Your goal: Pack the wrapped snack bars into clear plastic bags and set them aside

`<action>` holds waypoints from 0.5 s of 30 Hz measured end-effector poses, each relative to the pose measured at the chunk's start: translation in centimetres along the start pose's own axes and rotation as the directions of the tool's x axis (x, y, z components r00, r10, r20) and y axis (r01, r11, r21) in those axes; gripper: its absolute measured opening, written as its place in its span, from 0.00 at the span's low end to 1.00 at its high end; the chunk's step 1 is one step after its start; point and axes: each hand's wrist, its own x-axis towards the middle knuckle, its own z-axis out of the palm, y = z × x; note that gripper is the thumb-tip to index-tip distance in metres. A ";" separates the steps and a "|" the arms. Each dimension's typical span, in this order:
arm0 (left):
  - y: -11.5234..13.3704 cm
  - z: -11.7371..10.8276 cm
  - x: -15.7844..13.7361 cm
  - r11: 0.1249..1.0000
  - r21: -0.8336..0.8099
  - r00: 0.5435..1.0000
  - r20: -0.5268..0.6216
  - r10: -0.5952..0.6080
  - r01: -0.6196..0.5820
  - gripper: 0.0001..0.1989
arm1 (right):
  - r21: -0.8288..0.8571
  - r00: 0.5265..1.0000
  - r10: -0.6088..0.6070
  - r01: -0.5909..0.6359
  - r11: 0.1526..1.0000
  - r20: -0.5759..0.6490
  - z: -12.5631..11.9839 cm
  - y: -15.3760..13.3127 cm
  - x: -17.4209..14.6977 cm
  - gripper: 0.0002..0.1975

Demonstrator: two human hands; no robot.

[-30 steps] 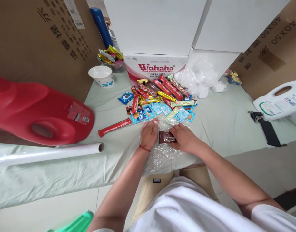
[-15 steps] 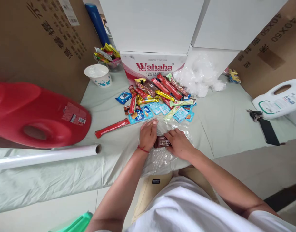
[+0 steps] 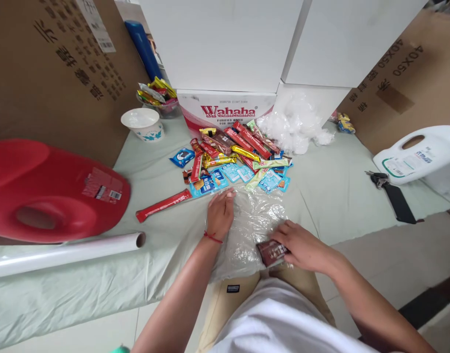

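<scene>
My right hand (image 3: pixel 297 245) grips a dark brown snack packet (image 3: pixel 272 252) by its right end, close to the table's front edge. Under the packet is a crumpled sheet of clear plastic (image 3: pixel 245 230). My left hand (image 3: pixel 221 212), with a red string at the wrist, rests on the upper left part of this plastic, fingers extended and pointing away from me. Just beyond the left fingertips is a pile of wrapped snacks: red sticks (image 3: pixel 251 139), gold bars (image 3: pixel 246 153), and light blue packets (image 3: pixel 271 180). One long red stick (image 3: pixel 163 205) lies apart on the left.
A red jug (image 3: pixel 59 189) and a film roll (image 3: pixel 66 254) lie on the left. Behind stand a paper bowl (image 3: pixel 142 125), a Wahaha box (image 3: pixel 227 110) and bunched clear plastic (image 3: pixel 293 125). A white bottle (image 3: pixel 418 154), keys (image 3: pixel 378 179) and a black phone (image 3: pixel 399 203) are on the right.
My right hand has drawn the brown packet toward me and to the right, away from my left hand. The left hand stays on the plastic, more of which now shows. The view has shifted slightly.
</scene>
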 end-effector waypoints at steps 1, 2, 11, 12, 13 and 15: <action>0.0 0.0 0.0 1.000 -0.001 1.000 -0.005 0.001 -0.001 0.32 | 0.031 0.999 -0.027 0.025 0.999 0.043 -0.1 0.1 -1.1 0.22; 0.0 0.0 0.0 1.000 -0.003 1.000 -0.010 0.004 -0.004 0.32 | 0.077 0.995 -0.056 0.050 0.996 0.080 -0.4 0.3 -2.2 0.21; 0.0 0.0 -0.1 0.999 -0.046 0.999 -0.035 0.008 -0.010 0.34 | 0.405 0.927 0.213 -0.075 0.911 -0.309 -7.3 3.1 -2.1 0.23; 0.0 0.0 -0.1 0.998 -0.055 0.999 -0.041 0.009 -0.011 0.34 | 0.364 0.911 0.228 -0.095 0.927 -0.344 -7.3 2.8 -0.5 0.23; 0.0 0.0 -0.1 0.998 -0.064 0.999 -0.046 0.009 -0.012 0.35 | 0.312 0.917 0.206 -0.096 0.945 -0.343 -6.9 2.3 1.1 0.22; 0.1 0.0 -0.2 0.997 -0.082 0.999 -0.054 0.008 -0.012 0.36 | 0.198 0.950 0.143 -0.089 0.976 -0.278 -5.6 0.8 4.2 0.22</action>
